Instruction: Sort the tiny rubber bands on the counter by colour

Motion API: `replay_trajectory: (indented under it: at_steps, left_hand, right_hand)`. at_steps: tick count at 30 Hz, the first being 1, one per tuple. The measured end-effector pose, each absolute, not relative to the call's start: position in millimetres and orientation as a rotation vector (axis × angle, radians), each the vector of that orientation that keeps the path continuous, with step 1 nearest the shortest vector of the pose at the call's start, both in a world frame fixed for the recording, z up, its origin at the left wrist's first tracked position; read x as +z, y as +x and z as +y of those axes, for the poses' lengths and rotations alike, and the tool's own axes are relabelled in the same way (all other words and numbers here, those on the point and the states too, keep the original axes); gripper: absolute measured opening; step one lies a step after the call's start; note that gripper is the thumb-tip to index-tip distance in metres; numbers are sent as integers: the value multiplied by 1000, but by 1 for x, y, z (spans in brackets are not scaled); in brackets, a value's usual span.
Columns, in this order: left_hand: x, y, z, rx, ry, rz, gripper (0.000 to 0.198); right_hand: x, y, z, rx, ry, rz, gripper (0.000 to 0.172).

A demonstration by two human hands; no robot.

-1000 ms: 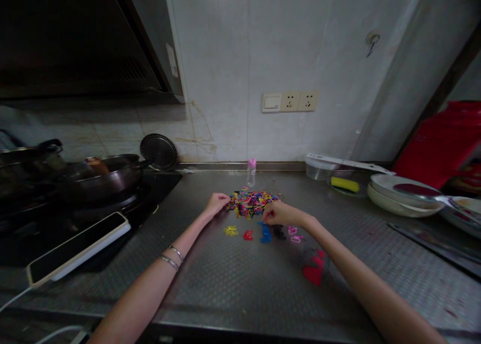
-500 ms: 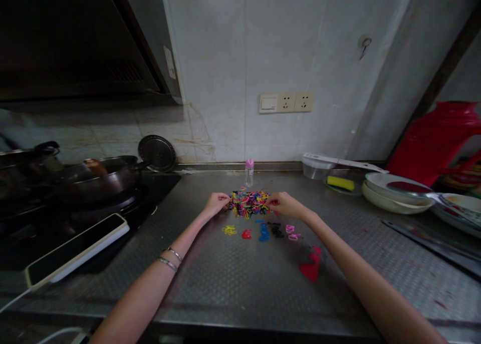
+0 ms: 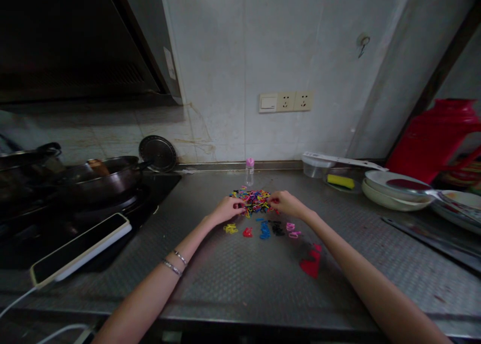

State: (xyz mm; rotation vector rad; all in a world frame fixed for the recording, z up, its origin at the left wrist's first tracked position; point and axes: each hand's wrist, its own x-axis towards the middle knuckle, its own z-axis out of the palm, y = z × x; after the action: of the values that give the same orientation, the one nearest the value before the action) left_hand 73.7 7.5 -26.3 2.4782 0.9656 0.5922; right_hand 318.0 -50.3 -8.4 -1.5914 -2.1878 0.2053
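A heap of small multicoloured rubber bands [image 3: 256,198] lies on the metal counter between my hands. At its left front edge is my left hand [image 3: 226,210], fingers curled and pinched down at the bands. My right hand [image 3: 285,204] pinches at the heap's right edge. What either set of fingertips holds is too small to make out. In front of the heap sit sorted little groups: yellow bands [image 3: 230,228], red bands [image 3: 247,232], blue bands [image 3: 265,230], black bands [image 3: 277,229] and pink bands [image 3: 292,230].
Behind the heap stands a small clear bottle with a pink cap [image 3: 250,172]. A red heart-shaped piece [image 3: 311,264] lies near my right forearm. To the left are a phone [image 3: 80,249] and a pan [image 3: 108,179]; bowls [image 3: 398,194] and a yellow sponge [image 3: 340,181] stand right.
My left hand has moved right and slightly nearer, from the heap's left side to its front left edge. My right hand stays at the right edge.
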Motion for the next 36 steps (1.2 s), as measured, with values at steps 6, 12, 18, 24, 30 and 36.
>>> replay_trajectory:
  at_steps: [6, 12, 18, 24, 30, 36]
  left_hand:
    - [-31, 79, 8, 693, 2413, 919, 27]
    - [-24, 72, 18, 830, 2222, 913, 28]
    - [-9, 79, 6, 817, 2125, 802, 30]
    - [-5, 117, -26, 698, 2182, 702, 30]
    - [-7, 174, -53, 528, 2372, 571, 27]
    - [-7, 199, -64, 417, 2543, 517, 28]
  right_hand:
    - [-10, 316, -50, 192, -1593, -2194, 23]
    - [-10, 318, -51, 187, -1554, -2203, 23]
    - [-9, 325, -48, 150, -1587, -2221, 22]
    - [-9, 338, -45, 163, -1651, -2145, 23]
    - [-10, 346, -45, 161, -1711, -2106, 23]
    - [-7, 355, -45, 202, -1828, -2119, 24]
